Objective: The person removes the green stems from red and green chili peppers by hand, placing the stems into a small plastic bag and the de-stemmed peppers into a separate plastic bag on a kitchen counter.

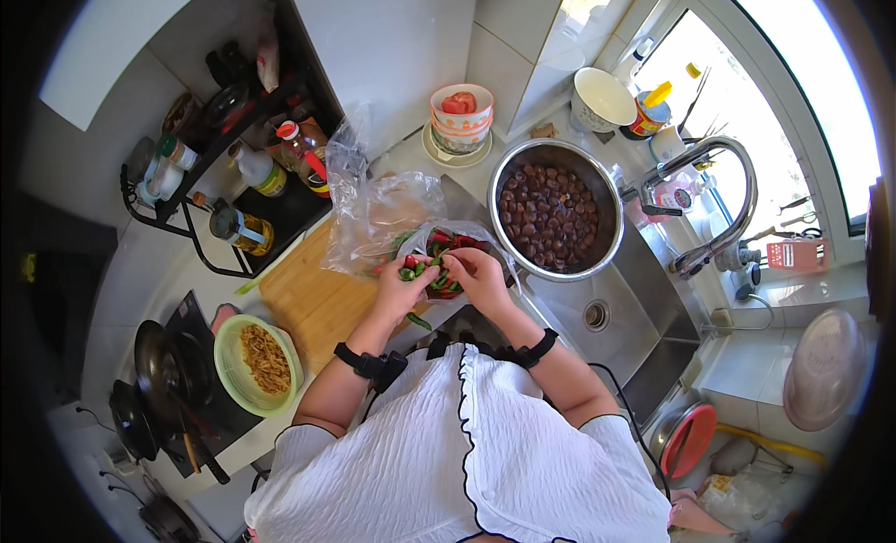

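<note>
My left hand [404,285] holds several small green and red chili peppers [413,268]. Close beside it, my right hand [481,280] has its thumb and fingertips pinched at a green chili. Both hands are over an open clear plastic bag [483,233] that contains red and green chilies [445,285]. Below my left hand, a green chili [419,322] lies near the counter edge. A wooden cutting board [308,280] lies to the left, and a crumpled clear plastic bag [350,214] rests across its upper part.
At the right, a steel pot [493,214] of dark round pieces in liquid stands by the sink [630,298] and faucet [749,200]. Stacked bowls [462,133] hold a tomato piece. A green basket [295,375] of shredded food, a wok [157,354] and a bottle rack [203,172] are left.
</note>
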### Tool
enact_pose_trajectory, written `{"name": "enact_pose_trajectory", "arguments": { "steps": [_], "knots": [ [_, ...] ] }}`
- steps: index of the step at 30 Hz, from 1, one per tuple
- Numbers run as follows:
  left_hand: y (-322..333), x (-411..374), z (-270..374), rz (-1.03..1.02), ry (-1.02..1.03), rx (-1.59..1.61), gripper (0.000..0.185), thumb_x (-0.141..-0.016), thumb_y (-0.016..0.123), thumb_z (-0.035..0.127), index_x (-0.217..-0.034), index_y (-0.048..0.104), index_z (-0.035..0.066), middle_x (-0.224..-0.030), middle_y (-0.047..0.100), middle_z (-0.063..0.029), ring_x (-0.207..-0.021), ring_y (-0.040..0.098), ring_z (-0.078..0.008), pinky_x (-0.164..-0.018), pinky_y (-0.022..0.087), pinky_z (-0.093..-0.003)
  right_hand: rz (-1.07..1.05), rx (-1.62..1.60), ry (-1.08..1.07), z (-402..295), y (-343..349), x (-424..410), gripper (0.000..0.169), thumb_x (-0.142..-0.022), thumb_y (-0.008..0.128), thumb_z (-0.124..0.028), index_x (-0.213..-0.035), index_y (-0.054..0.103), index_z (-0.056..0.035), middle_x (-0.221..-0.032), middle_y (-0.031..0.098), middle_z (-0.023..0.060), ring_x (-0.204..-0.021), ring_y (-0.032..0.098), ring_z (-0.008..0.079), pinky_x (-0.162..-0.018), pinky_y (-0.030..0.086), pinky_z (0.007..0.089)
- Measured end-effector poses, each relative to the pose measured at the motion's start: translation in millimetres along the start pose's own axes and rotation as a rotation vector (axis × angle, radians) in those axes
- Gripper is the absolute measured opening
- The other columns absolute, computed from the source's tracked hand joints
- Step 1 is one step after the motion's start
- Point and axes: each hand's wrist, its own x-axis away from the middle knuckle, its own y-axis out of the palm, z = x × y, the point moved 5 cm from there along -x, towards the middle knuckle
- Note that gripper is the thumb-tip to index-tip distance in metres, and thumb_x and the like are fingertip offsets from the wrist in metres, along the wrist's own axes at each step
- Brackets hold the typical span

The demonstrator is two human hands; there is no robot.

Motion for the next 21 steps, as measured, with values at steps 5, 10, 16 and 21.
{"name": "enact_pose_trajectory", "arguments": {
  "steps": [5, 10, 16, 21],
  "knots": [
    [2.9, 5.9, 8.0, -0.082, -0.035, 0.072, 0.017, -0.080, 0.071, 0.013, -0.091, 0.061, 0.004, -0.074, 0.059, -0.0011, -0.053, 0.046, -0.0061, -0.043, 0.034, -0.0198, -0.147, -0.499, 0.373, 3.7, 4.6, -2.6, 0.016, -0.085, 0.066, -0.014, -0.092, 0.064, -0.0004, -0.076, 0.062, 0.0000, -0.067, 0.055, 0.0069, -0.062, 0.045, 0.0204],
    [7.9, 13.6, 16.2, -0.197, -0.058, 0.093, 0.017, -0.080, 0.071, 0.012, -0.090, 0.061, 0.005, -0.072, 0.056, 0.0006, -0.053, 0.046, -0.0058, -0.043, 0.034, -0.0195, -0.303, -0.801, 0.512, 6.4, 6.7, 3.8, 0.012, -0.086, 0.064, -0.015, -0.089, 0.063, -0.0031, -0.079, 0.062, 0.0008, -0.067, 0.056, 0.0077, -0.066, 0.047, 0.0222],
    [16.3, 17.3, 24.4, -0.367, -0.065, 0.141, 0.013, -0.082, 0.068, 0.013, -0.090, 0.060, 0.006, -0.071, 0.054, 0.0010, -0.054, 0.045, -0.0056, -0.043, 0.031, -0.0188, -0.424, -1.041, 0.603, 8.5, 3.8, 11.6, 0.011, -0.090, 0.058, -0.016, -0.088, 0.058, -0.0050, -0.084, 0.062, 0.0027, -0.073, 0.058, 0.0110, -0.069, 0.050, 0.0254],
    [11.5, 18.3, 24.9, -0.397, -0.181, 0.353, 0.014, -0.086, 0.063, 0.017, -0.091, 0.058, 0.005, -0.075, 0.057, -0.0036, -0.058, 0.047, -0.0076, -0.043, 0.032, -0.0189, -0.116, -0.884, 0.610, 24.0, -20.8, 12.1, 0.005, -0.088, 0.052, -0.008, -0.090, 0.056, -0.0040, -0.083, 0.060, 0.0046, -0.075, 0.058, 0.0133, -0.070, 0.050, 0.0280]
  ]
}}
